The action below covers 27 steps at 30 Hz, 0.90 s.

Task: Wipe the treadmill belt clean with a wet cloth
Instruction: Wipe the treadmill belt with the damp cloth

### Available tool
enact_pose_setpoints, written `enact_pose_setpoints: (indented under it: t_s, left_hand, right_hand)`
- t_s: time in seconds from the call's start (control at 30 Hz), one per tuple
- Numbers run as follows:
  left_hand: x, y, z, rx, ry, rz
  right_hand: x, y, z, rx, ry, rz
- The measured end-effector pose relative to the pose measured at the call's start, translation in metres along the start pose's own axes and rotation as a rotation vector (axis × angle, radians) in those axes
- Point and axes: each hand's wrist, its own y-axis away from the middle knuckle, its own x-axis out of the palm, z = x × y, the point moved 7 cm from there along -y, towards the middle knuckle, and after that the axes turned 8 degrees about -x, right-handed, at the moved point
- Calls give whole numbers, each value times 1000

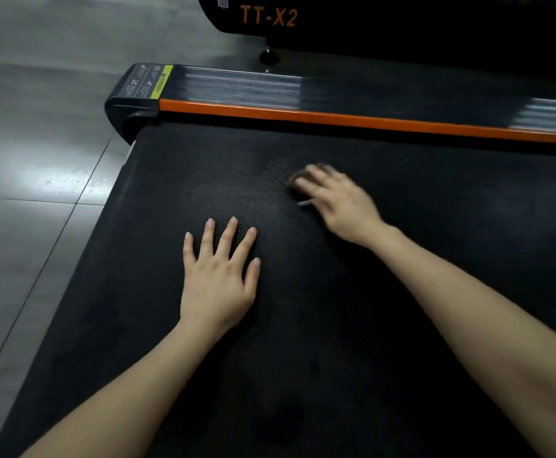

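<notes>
The black textured treadmill belt [303, 325] fills most of the view. My left hand [219, 276] lies flat on it, fingers spread and straight, holding nothing. Farther up the belt, my right hand [339, 203] presses down on a small dark brownish cloth [299, 180], mostly hidden under the fingers; the hand is motion-blurred. A pale strand of the cloth sticks out beside the hand. A faint damp or smeared patch [237, 183] shows on the belt left of the cloth.
An orange strip and ribbed black side rail [243, 87] border the belt's far side, ending in a black end cap [128, 107] with a yellow-green label. Another black machine marked TT-X2 [268, 16] stands beyond. Grey tiled floor [38, 160] lies on the left.
</notes>
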Motion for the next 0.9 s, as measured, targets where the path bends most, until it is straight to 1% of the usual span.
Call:
enact_pose_setpoints:
  t_s: [0.07,0.1,0.13,0.17,0.2,0.27,0.37,0.43,0.5,0.53,0.57,0.63,0.67,0.7,0.73,0.83,0.87,0.9]
  left_hand:
    - [0,0,-2,-2,0,0]
    - [-1,0,-3,-5,3,-2]
    - [-1,-1,-3,-8,6,-2]
    - [-2,-1,-2,-12,9,0]
    - [-2,-2,-2,-16,13,3]
    - [-3,-2,0,-23,25,4]
    - [-4,-5,2,-32,106,0]
    - [-8,-5,4,-34,200,14]
    - [-18,1,16,-85,303,9]
    - [-24,9,26,-121,312,-11]
    - [-29,21,37,-144,285,-33]
    - [-34,48,60,-146,190,-40]
    - [-35,60,70,-139,141,-22]
    - [-34,70,79,-131,98,4]
    - [-32,77,85,-124,64,28]
    - [-22,85,96,-110,-2,72]
    - [-19,87,96,-99,-18,70]
    - [-19,88,97,-90,-31,61]
  right_hand:
    - [-14,20,-53,339,49,-43]
    - [-16,27,-63,478,59,-51]
    - [-15,29,-56,547,66,-65]
    - [-12,29,-39,551,67,-81]
    - [-5,28,-14,501,60,-89]
    - [7,36,49,307,33,-94]
    - [11,81,125,59,-45,-65]
    - [7,115,145,-74,-65,6]
    - [0,139,131,-157,2,28]
    - [-6,146,112,-121,50,23]
    - [-12,151,89,-15,70,19]
    - [-22,156,53,337,39,45]
    - [-24,156,52,475,25,38]
    - [-23,152,67,524,25,37]
    - [-19,144,94,483,38,26]
    - [5,135,205,111,-15,48]
    - [9,142,233,-11,-64,87]
    - [10,151,247,-92,-126,137]
